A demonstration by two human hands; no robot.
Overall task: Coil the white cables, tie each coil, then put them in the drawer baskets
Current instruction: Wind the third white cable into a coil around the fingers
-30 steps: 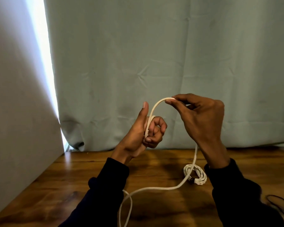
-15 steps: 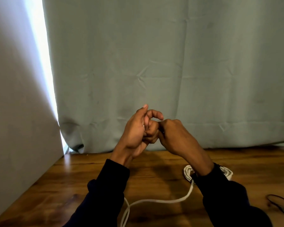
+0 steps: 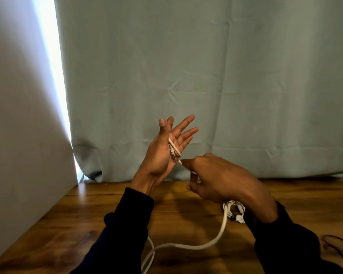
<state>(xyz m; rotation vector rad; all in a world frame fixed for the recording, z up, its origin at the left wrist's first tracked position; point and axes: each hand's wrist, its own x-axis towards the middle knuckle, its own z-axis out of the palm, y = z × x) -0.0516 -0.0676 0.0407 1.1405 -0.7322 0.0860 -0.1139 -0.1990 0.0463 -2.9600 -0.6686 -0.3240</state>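
Head view, with the wooden table (image 3: 99, 218) as the landmark: to its left stands a pale wall (image 3: 18, 135), and behind it hangs a grey-green curtain (image 3: 226, 76). Above the table's middle, the left hand (image 3: 166, 153) is raised, palm turned inward with fingers straight and spread; the white cable (image 3: 196, 246) lies across that palm with its plug end against it, apparently so the flat hand can serve as a form to wind around. Just right of it, above the table, the right hand (image 3: 222, 180) curls its fingers and pinches the cable close to the left palm, probably to lay the first turn. From there the cable drops to the table's near edge. A finished, tied coil (image 3: 234, 212) rests on the table beneath the right wrist, set aside. At the table's right edge lie dark elastic bands (image 3: 339, 248), likely ties. No drawer baskets are visible.
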